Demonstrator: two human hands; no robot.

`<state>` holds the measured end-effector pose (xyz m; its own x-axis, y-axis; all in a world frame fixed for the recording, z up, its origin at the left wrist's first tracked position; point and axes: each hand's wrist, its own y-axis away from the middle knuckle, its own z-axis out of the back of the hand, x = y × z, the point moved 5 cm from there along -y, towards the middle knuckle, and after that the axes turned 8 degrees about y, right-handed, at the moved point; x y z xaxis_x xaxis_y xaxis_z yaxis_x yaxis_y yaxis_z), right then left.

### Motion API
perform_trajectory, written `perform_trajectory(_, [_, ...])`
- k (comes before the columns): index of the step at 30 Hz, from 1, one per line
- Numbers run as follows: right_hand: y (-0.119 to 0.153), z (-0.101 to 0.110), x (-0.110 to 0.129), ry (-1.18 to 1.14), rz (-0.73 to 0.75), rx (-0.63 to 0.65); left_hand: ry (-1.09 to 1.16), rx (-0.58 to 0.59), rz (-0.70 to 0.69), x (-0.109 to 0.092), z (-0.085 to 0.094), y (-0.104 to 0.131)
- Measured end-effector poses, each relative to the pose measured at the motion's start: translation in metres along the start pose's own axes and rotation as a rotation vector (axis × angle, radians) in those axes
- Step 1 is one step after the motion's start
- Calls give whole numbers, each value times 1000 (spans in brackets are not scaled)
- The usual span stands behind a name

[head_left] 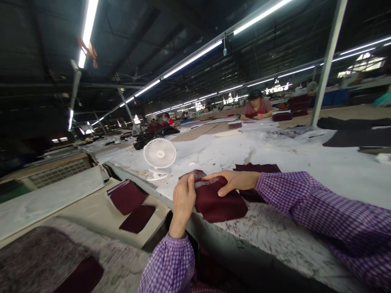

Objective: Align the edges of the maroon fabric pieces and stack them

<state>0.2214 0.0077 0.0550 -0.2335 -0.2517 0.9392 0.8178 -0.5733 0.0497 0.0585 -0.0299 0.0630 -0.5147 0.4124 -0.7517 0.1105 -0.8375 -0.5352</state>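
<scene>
Lying far L, a brown fuzzy piece [42, 248] w/ 1 maroon scrap [81, 276] by its lower R edge, both on a mottled surface [122, 256]. Behind: white board [55, 203] & grille panel [61, 174]. Next, low tan side table [82, 211] holds a small stack [127, 197] of maroon cloth, pale edges showing, + 1 loose maroon piece [137, 219] just beside it.

Then L hand [185, 199], at upper L edge of the maroon cloth [224, 207], fingers bunched; can't tell if it's pinching. White fan [159, 154] stands on the big white table [214, 148] beyond that hand, black cloth heap [152, 137] farther back. Maroon cloth lies btwn the 2 hands near the table's front edge, part grey-patterned on top. R hand [236, 182] rests on it from the R, thumb & index spread; hands near each other but apart. 2nd maroon pile [256, 167] is just R, partly blocked by R hand & purple checked sleeve [293, 193].

Farther back, a co-worker [256, 109] leans at the table; R of them, maroon stacks [282, 116], clear plastic [301, 136], metal post [328, 65], dark cloth [360, 136].
</scene>
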Motion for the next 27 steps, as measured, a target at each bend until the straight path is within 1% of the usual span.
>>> perform_trajectory(2, [-1, -4, -2, -70, 0, 25, 86, 108, 85, -4, -4, -4])
perform_trajectory(4, [-2, -7, -1, -132, 32, 32, 259, 218, 175, -9, -7, -1])
perform_trajectory(5, [-2, -8, 1, -161, 49, 28, 371, 240, 228, -12, -6, 2])
perform_trajectory(8, [-1, -9, 7, -202, 37, -6, 705, 221, 371, -16, 1, 13])
perform_trajectory(9, [-1, -10, 8, -200, 17, -7, 770, 214, 386, -16, 4, 16])
perform_trajectory(10, [-1, -11, 8, -190, -2, -2, 789, 219, 381, -15, 5, 17])
perform_trajectory(11, [-1, -12, 6, -164, -16, 4, 759, 229, 363, -12, 5, 18])
perform_trajectory(13, [-2, -10, 1, -44, -31, -18, 588, 254, 311, 1, 1, 17])
perform_trajectory(15, [-5, -3, -11, 118, -76, -85, 376, 285, 261, 19, -8, 14])
perform_trajectory(17, [-7, 5, -23, 215, -144, -143, 208, 285, 223, 34, -13, 10])
perform_trajectory(19, [-8, 11, -32, 225, -186, -163, 163, 310, 219, 41, -16, 8])
perform_trajectory(21, [-8, 14, -34, 224, -183, -159, 189, 358, 219, 39, -16, 4])
perform_trajectory(24, [-7, 15, -30, 265, -162, -145, 148, 403, 172, 27, -11, -5])
perform_trajectory(25, [-7, 14, -28, 288, -154, -142, 116, 411, 157, 23, -10, -9])
perform_trajectory(27, [-8, 14, -25, 339, -131, -129, 52, 376, 127, 19, -12, -16])
